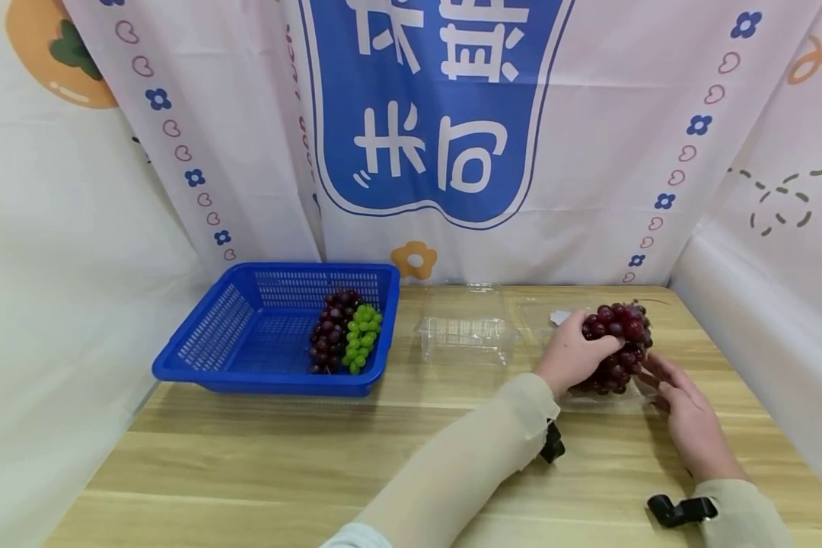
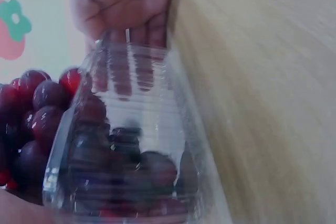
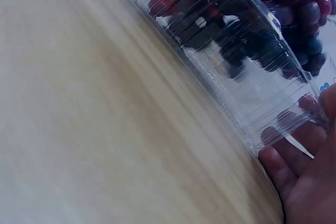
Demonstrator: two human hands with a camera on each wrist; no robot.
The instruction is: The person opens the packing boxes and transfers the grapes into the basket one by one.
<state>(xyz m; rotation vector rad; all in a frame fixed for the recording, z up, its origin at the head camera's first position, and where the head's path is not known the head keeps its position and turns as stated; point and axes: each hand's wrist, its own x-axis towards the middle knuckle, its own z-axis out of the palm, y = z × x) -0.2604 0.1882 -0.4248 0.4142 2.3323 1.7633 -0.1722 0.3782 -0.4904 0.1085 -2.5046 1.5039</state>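
Note:
A bunch of dark red grapes (image 1: pixel 616 350) sits partly inside and heaped above a clear plastic box (image 3: pixel 268 98) at the right of the table. My left hand (image 1: pixel 578 354) grips the bunch from its left side, thumb across the grapes. At the box's right end, my right hand (image 1: pixel 688 415) touches the wall with its fingers extended. Through the clear wall in the left wrist view, the right hand's fingers (image 2: pixel 123 72) show beyond the grapes (image 2: pixel 47 103).
A blue basket (image 1: pixel 267 386) at the left holds dark grapes (image 1: pixel 332 331) and green grapes (image 1: pixel 363 339). Another clear box (image 1: pixel 466 331) stands at the back middle. A printed curtain (image 1: pixel 589 152) hangs behind the wooden table (image 1: pixel 281 472).

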